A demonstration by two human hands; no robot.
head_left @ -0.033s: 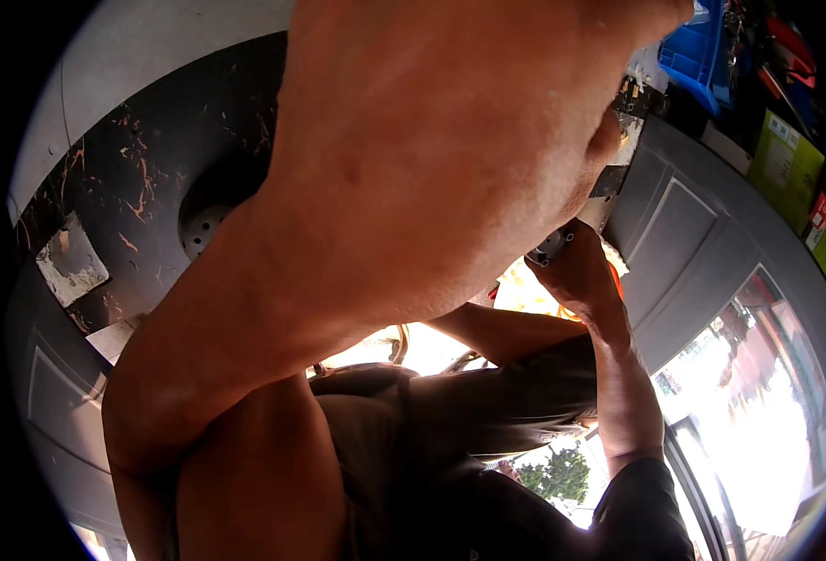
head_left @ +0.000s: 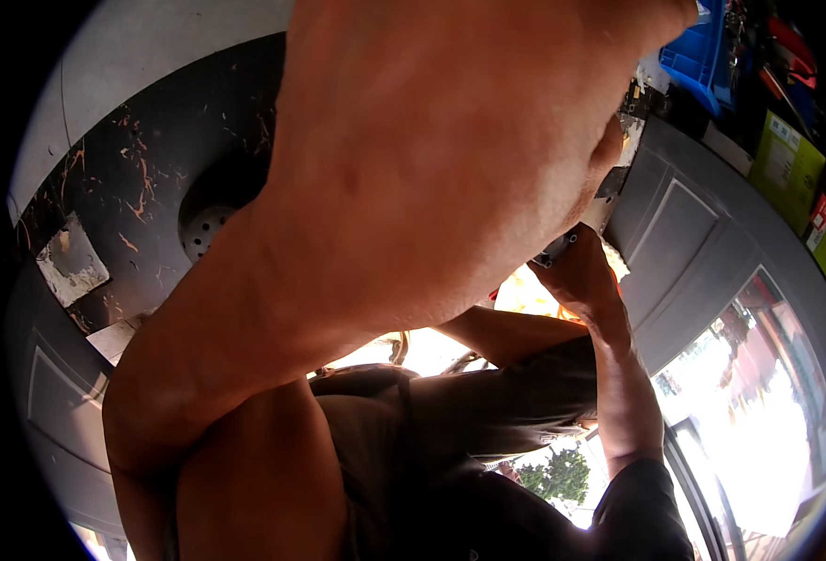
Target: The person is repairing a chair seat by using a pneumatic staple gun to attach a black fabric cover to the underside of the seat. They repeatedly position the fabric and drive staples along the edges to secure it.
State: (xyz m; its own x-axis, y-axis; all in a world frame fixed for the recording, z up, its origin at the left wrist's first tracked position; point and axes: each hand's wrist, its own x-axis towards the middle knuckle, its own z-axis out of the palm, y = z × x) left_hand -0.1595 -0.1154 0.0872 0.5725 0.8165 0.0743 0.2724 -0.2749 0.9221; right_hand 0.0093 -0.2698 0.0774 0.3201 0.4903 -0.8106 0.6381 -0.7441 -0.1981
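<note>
My left hand [head_left: 488, 103] looms very large and close across the top middle, its forearm rising from the lower left. Its back and a rounded bulge on the right edge show, but its fingers are hidden. Just below that edge, my right hand [head_left: 581, 276] is closed around a small dark round part [head_left: 555, 251] with small metal rings on it. The left hand overlaps this part, so its full shape and kind stay hidden. I cannot tell whether the left hand touches it.
A dark, scuffed round surface [head_left: 104, 224] with a perforated metal disc [head_left: 202, 229] lies at the left. Grey panelled doors [head_left: 675, 206] stand at the right. Blue plastic bins [head_left: 698, 61] and green boxes [head_left: 787, 173] are at the upper right. My bent legs [head_left: 497, 402] are below.
My left hand and forearm have shifted very slightly downward. The right hand with the dark part has moved a few pixels down too.
</note>
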